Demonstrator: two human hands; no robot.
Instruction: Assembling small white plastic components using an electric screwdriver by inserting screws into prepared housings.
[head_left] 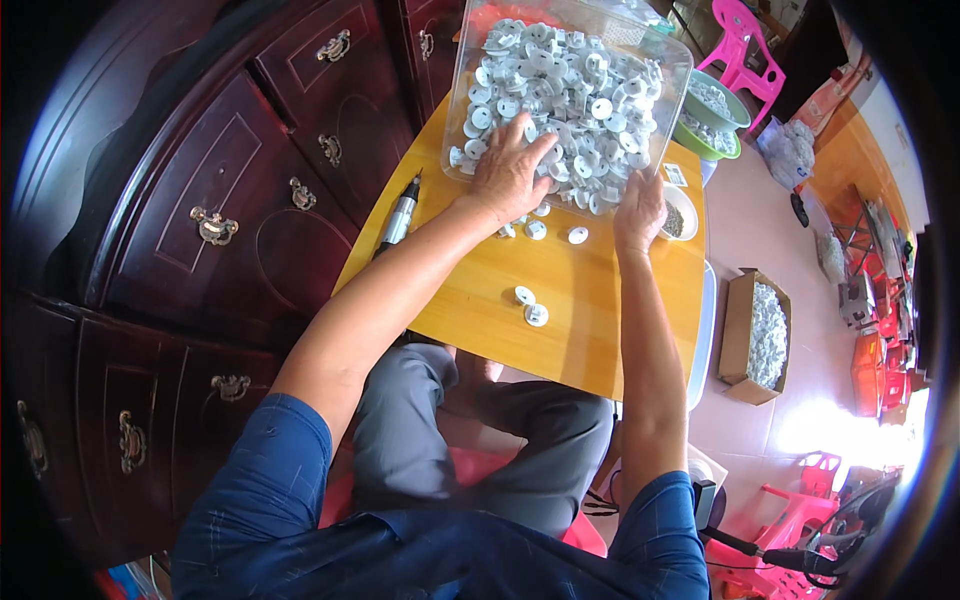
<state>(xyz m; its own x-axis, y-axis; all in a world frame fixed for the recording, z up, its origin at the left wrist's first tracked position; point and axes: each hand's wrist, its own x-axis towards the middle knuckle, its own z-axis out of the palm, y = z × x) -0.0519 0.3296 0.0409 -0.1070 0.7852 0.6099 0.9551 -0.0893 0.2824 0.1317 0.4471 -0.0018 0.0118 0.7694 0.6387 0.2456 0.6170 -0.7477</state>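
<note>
A clear plastic bin (677, 95) full of small round white plastic parts (575, 95) sits on the far side of the wooden table (440, 290). My left hand (510, 172) reaches over its near edge, fingers spread and touching the parts. My right hand (640, 212) grips the bin's near right corner; the thumb lies along the wall and the other fingers are partly hidden. Several loose parts lie just below the bin, among them a white disc (578, 235). Two more, including a round part (536, 315), lie nearer to me.
An electric screwdriver (400, 218) lies at the table's left edge. A white bowl of small metal pieces (676, 212) stands right of my right hand. Green basins (735, 105) hold more parts. A cardboard box (738, 350) of white pieces is on the floor; dark wooden drawers (200, 190) stand left.
</note>
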